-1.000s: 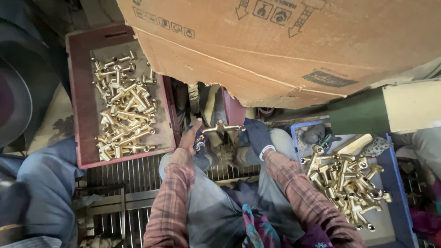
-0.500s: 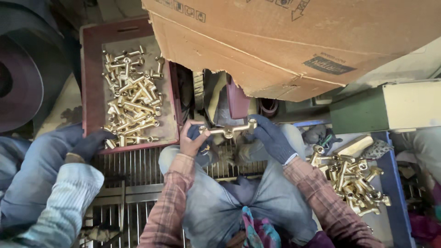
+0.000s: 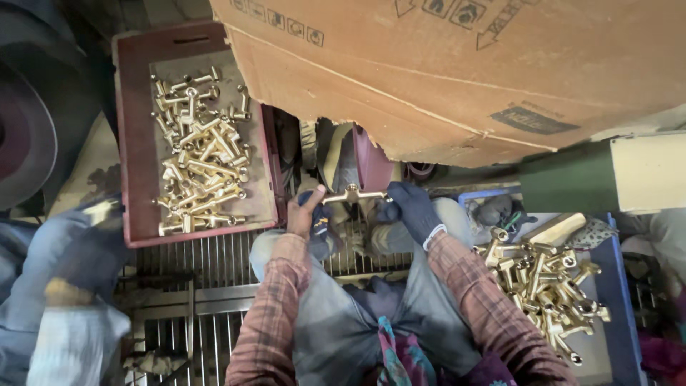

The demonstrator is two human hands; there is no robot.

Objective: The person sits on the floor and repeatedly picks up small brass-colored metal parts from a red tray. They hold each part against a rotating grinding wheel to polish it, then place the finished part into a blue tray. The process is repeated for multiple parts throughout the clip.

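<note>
Both of my hands hold one T-shaped brass fitting [image 3: 352,194] just under the torn edge of a big cardboard sheet. My left hand [image 3: 309,213], partly wrapped in dark cloth, grips its left end. My right hand [image 3: 412,207], in a dark blue glove, grips its right end. A red crate [image 3: 136,136] with several shiny brass fittings [image 3: 200,161] sits to the left. At the right, a blue tray [image 3: 607,279] carries a heap of duller brass fittings [image 3: 547,275].
The cardboard sheet [image 3: 457,71] overhangs the work spot from above. A metal grate [image 3: 207,286] lies under my knees. Another person's gloved hand and blue sleeve [image 3: 64,286] are at the lower left. A green block [image 3: 564,175] stands at the right.
The fitting is still held between both hands, slightly further right. The other person's arm at the left has pulled down and away from the red crate.
</note>
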